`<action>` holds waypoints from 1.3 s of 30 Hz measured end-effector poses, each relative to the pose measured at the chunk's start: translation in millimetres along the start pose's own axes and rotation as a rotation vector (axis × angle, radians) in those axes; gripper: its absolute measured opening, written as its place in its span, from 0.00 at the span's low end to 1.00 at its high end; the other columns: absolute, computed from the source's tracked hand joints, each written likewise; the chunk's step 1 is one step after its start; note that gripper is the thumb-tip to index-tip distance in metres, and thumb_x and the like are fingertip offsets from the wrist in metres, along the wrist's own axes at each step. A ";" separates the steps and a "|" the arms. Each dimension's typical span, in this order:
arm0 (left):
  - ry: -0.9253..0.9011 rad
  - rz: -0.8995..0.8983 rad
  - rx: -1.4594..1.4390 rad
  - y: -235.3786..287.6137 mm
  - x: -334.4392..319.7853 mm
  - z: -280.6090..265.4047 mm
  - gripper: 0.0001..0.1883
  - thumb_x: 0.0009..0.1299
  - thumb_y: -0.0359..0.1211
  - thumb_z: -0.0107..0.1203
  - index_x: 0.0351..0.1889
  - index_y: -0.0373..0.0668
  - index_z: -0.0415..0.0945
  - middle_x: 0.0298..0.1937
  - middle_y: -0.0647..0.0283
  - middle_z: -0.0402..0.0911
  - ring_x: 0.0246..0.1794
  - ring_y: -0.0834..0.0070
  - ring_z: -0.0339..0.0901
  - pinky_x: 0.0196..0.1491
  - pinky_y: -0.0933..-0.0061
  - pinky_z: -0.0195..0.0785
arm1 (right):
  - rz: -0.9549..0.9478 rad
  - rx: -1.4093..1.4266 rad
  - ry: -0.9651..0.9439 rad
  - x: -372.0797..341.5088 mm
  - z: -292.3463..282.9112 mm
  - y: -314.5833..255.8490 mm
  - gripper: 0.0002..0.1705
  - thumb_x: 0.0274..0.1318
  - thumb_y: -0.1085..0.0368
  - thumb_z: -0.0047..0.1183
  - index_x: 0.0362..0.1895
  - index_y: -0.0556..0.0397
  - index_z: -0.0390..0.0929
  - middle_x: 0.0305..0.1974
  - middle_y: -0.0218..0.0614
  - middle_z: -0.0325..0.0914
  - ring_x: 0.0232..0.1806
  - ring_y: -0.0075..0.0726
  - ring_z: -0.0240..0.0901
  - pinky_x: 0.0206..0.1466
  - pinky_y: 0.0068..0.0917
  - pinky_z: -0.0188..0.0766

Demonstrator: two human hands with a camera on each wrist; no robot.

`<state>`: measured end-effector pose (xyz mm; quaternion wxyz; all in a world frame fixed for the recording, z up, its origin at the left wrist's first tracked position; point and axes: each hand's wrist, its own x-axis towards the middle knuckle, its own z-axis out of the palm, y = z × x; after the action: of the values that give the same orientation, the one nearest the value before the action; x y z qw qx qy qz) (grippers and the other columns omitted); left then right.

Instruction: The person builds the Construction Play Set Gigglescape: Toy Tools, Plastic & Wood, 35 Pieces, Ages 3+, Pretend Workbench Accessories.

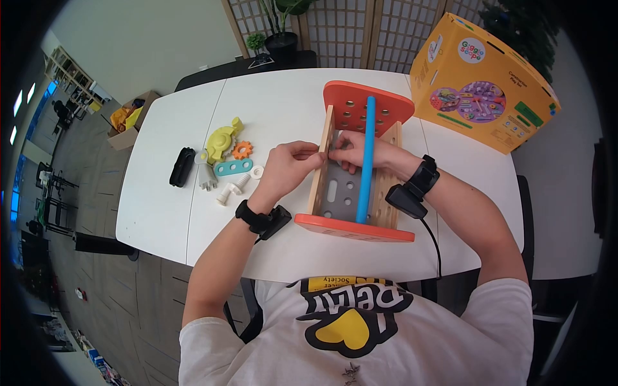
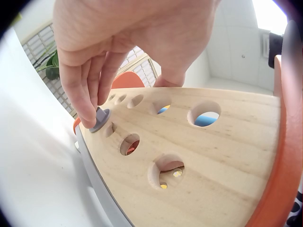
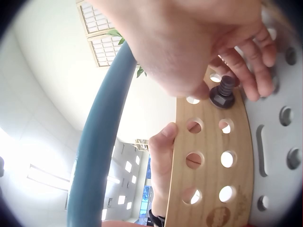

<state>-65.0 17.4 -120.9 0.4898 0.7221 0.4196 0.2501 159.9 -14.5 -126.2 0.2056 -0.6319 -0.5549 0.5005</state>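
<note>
Toy toolbox (image 1: 354, 230) with bolt (image 3: 227, 86), standing on white tabletop (image 1: 161, 219).
Toolbox: long axis running away from the person, parallel to its blue bar (image 1: 365, 167); orange ends facing near and far. Bolt: sitting in the left wooden panel (image 2: 227, 137), lower row, towards the far end; long axis lying crosswise, square to the panel, grey head (image 2: 100, 119) pointing outward, threaded end pointing inward through a hexagonal nut (image 3: 221, 100). Left hand (image 1: 290, 168): pinching the grey head, thumb resting at the panel's upper edge. Right hand (image 1: 359, 149): lying inside, beneath the bar, digits curving about the bolt; whether it is gripping, cannot tell. Teal strip (image 1: 233, 168): lying left of the toolbox.
</note>
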 end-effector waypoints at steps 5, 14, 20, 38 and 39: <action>-0.001 0.009 0.002 -0.8 0.1 -0.3 0.26 0.67 0.42 0.65 0.52 0.27 0.84 0.45 0.48 0.89 0.49 0.65 0.88 0.54 0.70 0.79 | -0.136 -0.091 -0.025 -2.2 -0.9 5.4 0.23 0.75 0.48 0.50 0.51 0.59 0.77 0.33 0.31 0.80 0.30 0.24 0.77 0.34 0.23 0.74; -0.035 -0.016 0.000 1.1 -0.2 -0.8 0.26 0.70 0.39 0.62 0.56 0.24 0.80 0.47 0.50 0.89 0.48 0.69 0.86 0.56 0.71 0.76 | 0.093 -0.020 -0.111 2.6 -2.0 -1.9 0.27 0.80 0.47 0.39 0.48 0.59 0.79 0.29 0.28 0.80 0.28 0.23 0.78 0.32 0.22 0.75; -0.033 -0.016 0.008 3.8 -1.8 -1.3 0.26 0.70 0.40 0.63 0.56 0.25 0.81 0.47 0.50 0.88 0.48 0.68 0.86 0.56 0.71 0.76 | 0.121 0.039 -0.056 0.6 -0.5 -9.2 0.21 0.79 0.50 0.42 0.49 0.56 0.76 0.30 0.29 0.80 0.28 0.23 0.78 0.32 0.23 0.75; 0.007 -0.023 0.071 20.9 -12.6 -11.6 0.21 0.72 0.42 0.65 0.55 0.36 0.84 0.58 0.52 0.85 0.56 0.66 0.83 0.60 0.67 0.74 | -0.135 -0.820 0.130 -29.9 -28.4 -17.9 0.22 0.72 0.53 0.53 0.59 0.56 0.79 0.41 0.44 0.83 0.45 0.50 0.81 0.52 0.44 0.77; -0.020 0.119 0.067 24.1 -15.7 -14.6 0.20 0.71 0.43 0.65 0.52 0.37 0.85 0.59 0.52 0.84 0.58 0.65 0.82 0.61 0.65 0.73 | -0.190 -0.870 0.148 -35.5 -34.0 -17.6 0.22 0.71 0.54 0.52 0.58 0.55 0.79 0.42 0.46 0.83 0.47 0.51 0.81 0.54 0.45 0.76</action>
<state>-75.8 7.3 -92.3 0.4539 0.7641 0.3793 0.2573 184.6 -31.3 -83.4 0.0051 -0.6399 -0.7531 0.1529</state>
